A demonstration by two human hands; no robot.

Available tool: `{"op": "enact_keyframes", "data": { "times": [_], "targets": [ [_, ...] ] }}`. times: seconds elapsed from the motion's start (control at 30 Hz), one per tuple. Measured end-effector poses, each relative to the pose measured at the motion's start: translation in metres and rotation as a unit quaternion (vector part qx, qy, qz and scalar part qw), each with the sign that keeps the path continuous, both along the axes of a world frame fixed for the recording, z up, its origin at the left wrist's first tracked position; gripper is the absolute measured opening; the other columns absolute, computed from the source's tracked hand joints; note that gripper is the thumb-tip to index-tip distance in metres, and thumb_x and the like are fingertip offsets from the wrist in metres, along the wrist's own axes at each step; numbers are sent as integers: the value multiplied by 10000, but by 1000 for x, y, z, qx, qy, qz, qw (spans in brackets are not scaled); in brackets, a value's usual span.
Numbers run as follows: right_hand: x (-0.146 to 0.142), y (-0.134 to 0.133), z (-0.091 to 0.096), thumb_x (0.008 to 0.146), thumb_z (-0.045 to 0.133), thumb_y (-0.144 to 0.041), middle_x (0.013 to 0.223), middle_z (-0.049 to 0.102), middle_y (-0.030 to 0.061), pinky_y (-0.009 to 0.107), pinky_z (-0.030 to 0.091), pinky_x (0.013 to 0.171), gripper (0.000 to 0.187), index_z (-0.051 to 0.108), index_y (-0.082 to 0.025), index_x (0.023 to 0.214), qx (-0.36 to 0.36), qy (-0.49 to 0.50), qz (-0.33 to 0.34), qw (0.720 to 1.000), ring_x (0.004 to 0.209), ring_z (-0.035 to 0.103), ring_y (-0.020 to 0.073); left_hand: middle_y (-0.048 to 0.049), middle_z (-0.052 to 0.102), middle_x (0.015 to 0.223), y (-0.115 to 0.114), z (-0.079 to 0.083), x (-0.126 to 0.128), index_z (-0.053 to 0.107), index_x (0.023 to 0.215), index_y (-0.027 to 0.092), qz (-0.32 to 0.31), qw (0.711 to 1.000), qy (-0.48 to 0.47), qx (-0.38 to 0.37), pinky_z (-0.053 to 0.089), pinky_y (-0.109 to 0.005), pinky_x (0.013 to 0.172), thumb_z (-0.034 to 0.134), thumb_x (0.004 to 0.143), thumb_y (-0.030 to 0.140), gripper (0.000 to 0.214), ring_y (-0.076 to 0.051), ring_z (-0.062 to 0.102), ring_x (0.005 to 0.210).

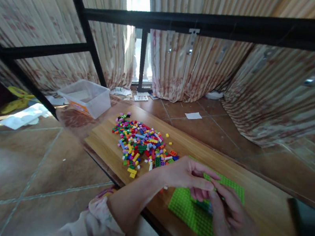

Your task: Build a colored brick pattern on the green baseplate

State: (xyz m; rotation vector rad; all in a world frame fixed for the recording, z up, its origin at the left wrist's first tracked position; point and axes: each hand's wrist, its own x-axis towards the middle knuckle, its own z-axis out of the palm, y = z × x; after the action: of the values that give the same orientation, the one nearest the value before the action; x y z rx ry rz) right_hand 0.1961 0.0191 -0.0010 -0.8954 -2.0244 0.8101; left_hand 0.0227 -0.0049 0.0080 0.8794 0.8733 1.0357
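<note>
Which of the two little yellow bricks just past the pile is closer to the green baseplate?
The yellow brick nearer the orange brick; the other lies farther back from the baseplate.

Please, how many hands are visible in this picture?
2. The left hand is over the green plate, on the side near the brick pile; the right hand is over the opposite side. None seems hidden.

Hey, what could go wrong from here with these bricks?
What looks like a small green piece between the left hand and right hand could slip onto the green baseplate. The left forearm passes close to the loose bricks and might sweep some aside. The yellow bricks toward the table's near edge could get knocked to the floor.
</note>
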Motion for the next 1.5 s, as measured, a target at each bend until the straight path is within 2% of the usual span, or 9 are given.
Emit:
{"op": "enact_keyframes", "data": {
  "times": [0.13,0.37,0.47,0.83,1.0,1.17,1.27,1.37,1.5],
  "targets": [
    [-2,2,-2,905,510,-441,1058,685,60,339,527,785,293,686,-270,1065,30,-31,-4,999,948,654,223,6,671,684,-1,-1,-5,588,1281,174,9,1000,-19,1,485,-197,550,728,799,300,518,-82,615,544],
    [-1,1,5,888,562,-421,1106,675,59,362,527,839,370,630,-281,1223,-105,-39,131,985,962,643,218,14,658,683,-5,6,-26,512,1333,159,-91,995,27,-3,432,-195,503,775,746,304,659,-90,592,530],
    [-2,1,8,864,603,-410,973,684,36,329,528,750,311,676,-275,1135,-111,-23,116,987,857,630,196,9,657,676,-5,7,-27,507,1317,155,-90,995,38,-3,432,-196,512,735,784,360,615,-91,592,526],
    [-5,2,8,813,667,-402,778,657,5,277,487,651,243,729,-257,998,-95,-12,70,993,696,579,153,46,555,607,-6,11,-13,582,1088,139,13,990,105,88,366,-166,501,655,827,305,318,-51,487,505],
    [-9,2,0,788,688,-425,797,680,16,289,506,665,285,721,-227,990,-88,37,-29,995,709,608,159,65,507,564,-4,9,4,601,998,135,105,988,62,99,304,-161,459,652,782,278,264,-43,428,464],
    [-8,9,-3,771,694,-457,957,722,77,333,553,705,439,681,-196,1124,-168,100,-82,977,796,671,198,53,537,588,0,2,-8,573,1034,148,186,974,107,68,340,-178,464,563,821,314,270,-63,436,450],
    [-6,11,-4,749,704,-479,1030,727,89,341,565,738,482,680,-202,1142,-211,114,-98,966,874,689,221,18,561,615,0,0,-36,603,857,146,233,917,315,74,383,-206,531,480,848,251,162,-88,482,515],
    [-4,14,-7,719,722,-490,1035,728,82,340,563,738,502,692,-210,1135,-233,111,-116,959,877,691,228,-30,609,649,-6,1,-62,628,713,153,232,782,573,75,421,-252,639,462,838,204,214,-141,556,636],
    [-4,16,-10,704,722,-509,1027,728,82,343,549,738,526,695,-209,1134,-235,100,-137,957,864,686,227,-66,697,773,-18,6,-78,699,749,178,184,691,698,14,448,-280,698,464,815,180,244,-190,631,754]
  ]
}}
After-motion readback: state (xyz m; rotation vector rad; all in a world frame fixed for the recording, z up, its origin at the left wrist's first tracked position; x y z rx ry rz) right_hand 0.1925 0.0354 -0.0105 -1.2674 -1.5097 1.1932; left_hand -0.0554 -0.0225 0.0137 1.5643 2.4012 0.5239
